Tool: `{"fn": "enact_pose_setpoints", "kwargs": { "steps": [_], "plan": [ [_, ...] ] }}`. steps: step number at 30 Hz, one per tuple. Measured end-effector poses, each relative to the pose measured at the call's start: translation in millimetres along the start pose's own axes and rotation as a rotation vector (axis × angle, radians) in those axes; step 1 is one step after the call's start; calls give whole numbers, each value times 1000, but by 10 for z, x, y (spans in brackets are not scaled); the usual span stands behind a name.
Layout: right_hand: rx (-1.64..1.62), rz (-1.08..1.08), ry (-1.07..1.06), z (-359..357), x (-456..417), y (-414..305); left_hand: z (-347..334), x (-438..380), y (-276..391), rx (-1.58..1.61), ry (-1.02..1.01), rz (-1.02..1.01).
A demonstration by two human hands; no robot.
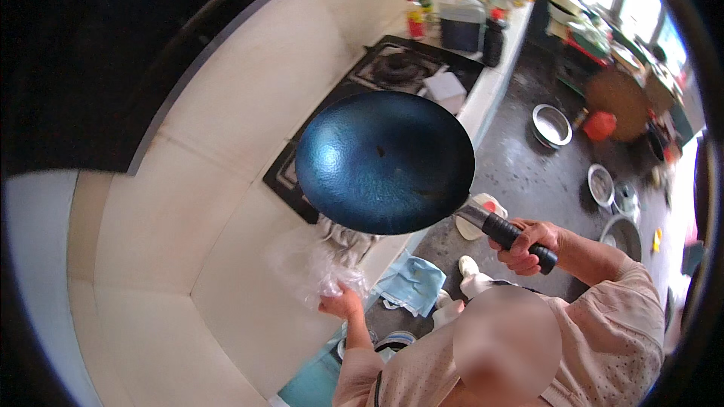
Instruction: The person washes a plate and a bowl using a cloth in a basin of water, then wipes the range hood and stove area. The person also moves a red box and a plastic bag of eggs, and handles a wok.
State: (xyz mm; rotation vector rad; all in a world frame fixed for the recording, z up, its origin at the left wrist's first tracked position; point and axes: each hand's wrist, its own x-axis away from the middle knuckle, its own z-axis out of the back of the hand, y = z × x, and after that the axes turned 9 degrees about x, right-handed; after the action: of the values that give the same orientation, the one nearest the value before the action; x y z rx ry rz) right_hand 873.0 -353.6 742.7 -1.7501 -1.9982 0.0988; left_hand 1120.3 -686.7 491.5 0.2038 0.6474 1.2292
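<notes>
My right hand (526,246) is closed around the black handle (500,232) of a wok. The wok (384,161) has a hammered, shiny blue-black surface with a small dark mark near its middle. It is held up in the air and blocks part of a black gas stove (362,76) from view. My left hand (342,299) grips a crumpled clear plastic bag (308,271) over the pale counter. Beside the bag lies a bunched grey cloth (345,237), partly hidden by the wok.
A white box (445,89) rests on the stove. Beyond it stand a plastic jug (461,25), a dark bottle (494,39) and other bottles. Metal basins (551,126) and a light-blue bag (418,280) are on the floor. A dark hood (113,56) overhangs the left.
</notes>
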Motion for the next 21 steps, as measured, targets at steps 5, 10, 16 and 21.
{"fn": "enact_pose_setpoints", "kwargs": {
  "steps": [5, 10, 16, 21],
  "plan": [
    [-144, 105, 62, 16, 643, 374, -94, -52, -344, -19, 23, 8],
    [-240, 305, 83, 142, 1218, 802, 172, -137, -127, 17, -122, 133],
    [-318, 457, 195, 385, 1500, 1132, 62, -477, -820, 411, -298, 59],
    [-379, 506, 311, 646, 1625, 1247, 376, -492, -139, 350, -467, 285]
  ]
}}
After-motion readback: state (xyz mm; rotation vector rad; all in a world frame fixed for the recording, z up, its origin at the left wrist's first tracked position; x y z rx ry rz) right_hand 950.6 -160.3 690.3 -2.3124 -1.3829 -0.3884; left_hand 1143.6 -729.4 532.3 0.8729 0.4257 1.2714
